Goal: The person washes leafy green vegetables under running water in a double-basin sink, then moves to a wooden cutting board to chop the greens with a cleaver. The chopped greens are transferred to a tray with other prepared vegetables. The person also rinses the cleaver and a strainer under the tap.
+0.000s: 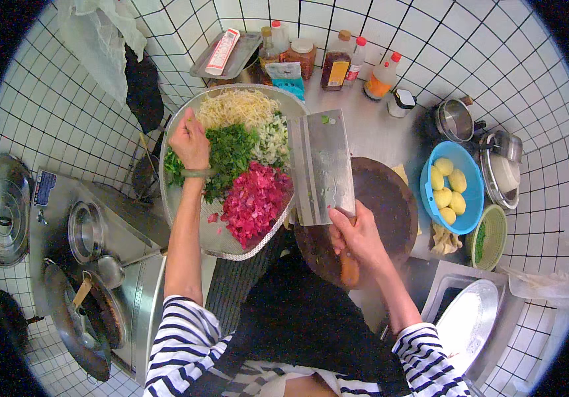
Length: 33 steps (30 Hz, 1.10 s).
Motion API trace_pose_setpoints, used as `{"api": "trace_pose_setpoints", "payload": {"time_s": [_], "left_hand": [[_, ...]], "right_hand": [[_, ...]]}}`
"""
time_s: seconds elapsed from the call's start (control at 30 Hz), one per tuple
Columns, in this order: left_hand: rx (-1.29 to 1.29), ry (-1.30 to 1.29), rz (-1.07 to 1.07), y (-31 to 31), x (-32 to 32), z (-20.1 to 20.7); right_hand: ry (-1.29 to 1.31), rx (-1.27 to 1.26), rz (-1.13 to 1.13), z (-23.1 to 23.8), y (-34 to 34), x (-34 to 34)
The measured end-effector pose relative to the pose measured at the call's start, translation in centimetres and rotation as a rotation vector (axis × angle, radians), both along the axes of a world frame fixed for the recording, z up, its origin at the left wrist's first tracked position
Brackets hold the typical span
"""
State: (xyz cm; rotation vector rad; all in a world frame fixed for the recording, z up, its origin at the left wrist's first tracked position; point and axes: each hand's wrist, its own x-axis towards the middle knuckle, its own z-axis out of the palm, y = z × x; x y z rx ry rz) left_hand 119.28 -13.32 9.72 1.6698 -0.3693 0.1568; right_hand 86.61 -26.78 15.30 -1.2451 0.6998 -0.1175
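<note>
My right hand (358,237) grips a broad cleaver (321,169) by its wooden handle, with the blade tilted up beside the basket. Bits of green cling to the wet blade. Beneath it lies a round dark chopping board (390,218). At left is a wide perforated metal basket (221,248), holding pale thin shreds (239,106), chopped leafy greens (231,149), small white-green pieces (273,140) and chopped pink-red pieces (257,202). My left hand (190,142) is over the greens at the basket's left side, fingers curled closed; whatever they may hold is hidden.
A blue bowl (471,225) of peeled potatoes and a green basket (498,231) stand right of the board. Bottles (337,59) and jars line the tiled wall. A sink (440,284) is at lower right; a wok (76,331) sits at lower left.
</note>
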Motion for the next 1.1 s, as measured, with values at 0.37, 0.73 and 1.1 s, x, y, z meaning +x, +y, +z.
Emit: {"api": "trace_pose_setpoints", "payload": {"time_s": [0.37, 0.73, 1.1], "left_hand": [[0.498, -0.517, -0.18, 1.0, -2.7, -1.5], [0.416, -0.562, -1.107, -1.1, -12.1, 5.5], [0.791, -0.751, -0.865, -0.7, -10.7, 3.2]], "right_hand": [[-0.142, -0.631, 0.128, 0.8, 0.2, 2.3], [-0.166, -1.266, 0.507, -2.2, 1.1, 6.4], [-0.213, -1.441, 0.619, -0.9, 0.2, 5.5]]}}
